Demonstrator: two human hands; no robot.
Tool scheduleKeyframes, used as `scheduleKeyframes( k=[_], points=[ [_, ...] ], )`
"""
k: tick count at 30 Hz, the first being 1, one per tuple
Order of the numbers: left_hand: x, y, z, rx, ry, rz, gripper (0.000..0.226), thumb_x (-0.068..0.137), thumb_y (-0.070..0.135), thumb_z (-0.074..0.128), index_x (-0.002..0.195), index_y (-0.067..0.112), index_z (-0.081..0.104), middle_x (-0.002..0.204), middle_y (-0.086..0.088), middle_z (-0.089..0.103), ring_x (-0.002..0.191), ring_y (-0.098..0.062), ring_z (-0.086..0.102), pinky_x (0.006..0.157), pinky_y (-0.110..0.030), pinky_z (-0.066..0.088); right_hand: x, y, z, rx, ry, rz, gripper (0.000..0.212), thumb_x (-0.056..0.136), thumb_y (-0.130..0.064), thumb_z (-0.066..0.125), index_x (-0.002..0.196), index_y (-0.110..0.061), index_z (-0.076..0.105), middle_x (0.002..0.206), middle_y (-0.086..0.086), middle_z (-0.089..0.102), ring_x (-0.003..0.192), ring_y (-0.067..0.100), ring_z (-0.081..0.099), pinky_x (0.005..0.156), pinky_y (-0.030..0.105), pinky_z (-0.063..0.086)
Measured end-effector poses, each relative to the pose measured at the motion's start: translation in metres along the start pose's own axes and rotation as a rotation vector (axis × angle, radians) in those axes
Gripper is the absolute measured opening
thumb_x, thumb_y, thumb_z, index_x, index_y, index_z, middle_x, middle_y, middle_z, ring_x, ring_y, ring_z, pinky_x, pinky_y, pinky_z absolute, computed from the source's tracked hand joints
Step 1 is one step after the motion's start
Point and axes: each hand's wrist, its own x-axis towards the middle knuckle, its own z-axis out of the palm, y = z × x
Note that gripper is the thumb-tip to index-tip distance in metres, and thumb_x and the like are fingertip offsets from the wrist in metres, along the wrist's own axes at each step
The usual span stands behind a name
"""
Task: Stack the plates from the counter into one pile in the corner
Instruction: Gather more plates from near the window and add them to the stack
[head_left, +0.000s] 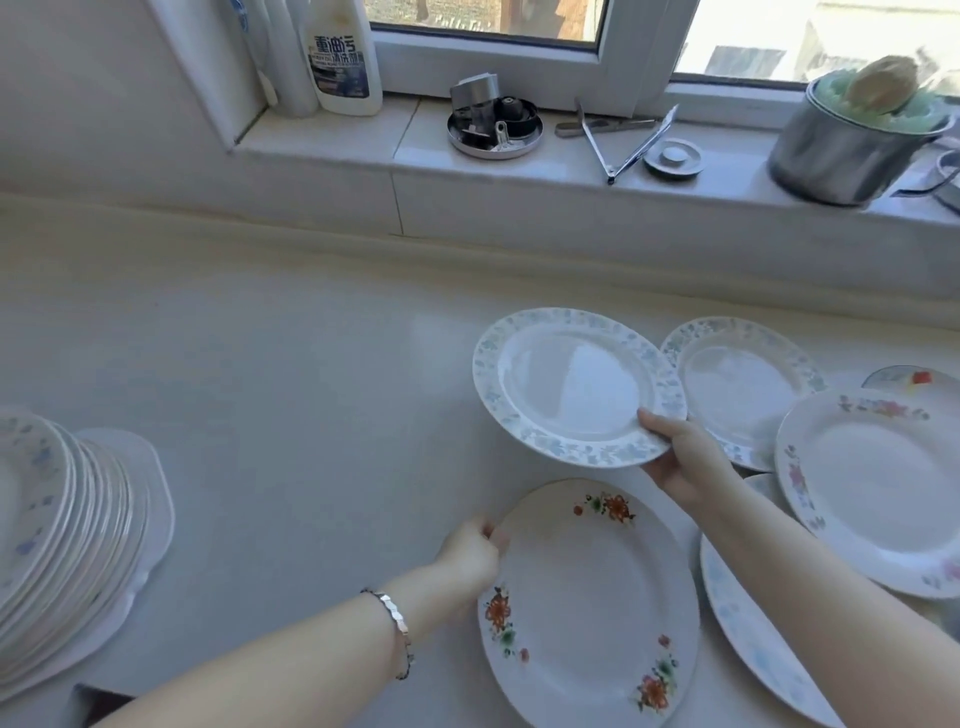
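Mid-pickup, the right hand (680, 462) pinches the blue-rimmed plate (566, 384) aloft, well right of the plate pile (62, 530), while the left hand (470, 553) curls onto the orange-flowered plate (587, 603) (still flat); both need carrying leftward onto that pile.

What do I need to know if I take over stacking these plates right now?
Left grip: pinches the rim of the orange-flowered plate at the front of the counter.
Right grip: holds the blue-rimmed plate by its edge, tilted.
Done: a tall pile stands at the far left.
Left to do: those two plates, then at least the second blue-rimmed plate, the pink-flowered plate and the pale blue plate on the right, go onto the pile.
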Motion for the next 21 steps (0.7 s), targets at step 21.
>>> scheduleKeyframes(
  k=[21],
  points=[
    [-0.126,-0.160,-0.361,-0.618,1.130,0.102,0.030,0.092,0.019,0.046,0.063,0.017,0.049,0.076,-0.010,0.052,0.081,-0.022,0.048,0.070,-0.034,0.037,-0.086,0.092,0.212,0.081,-0.320,0.067,0.024,0.092,-0.010,0.043,0.108,-0.015,0.061,0.088,-0.002,0.076,0.080,0.011,0.073,0.065,0.026,0.059]
  ],
)
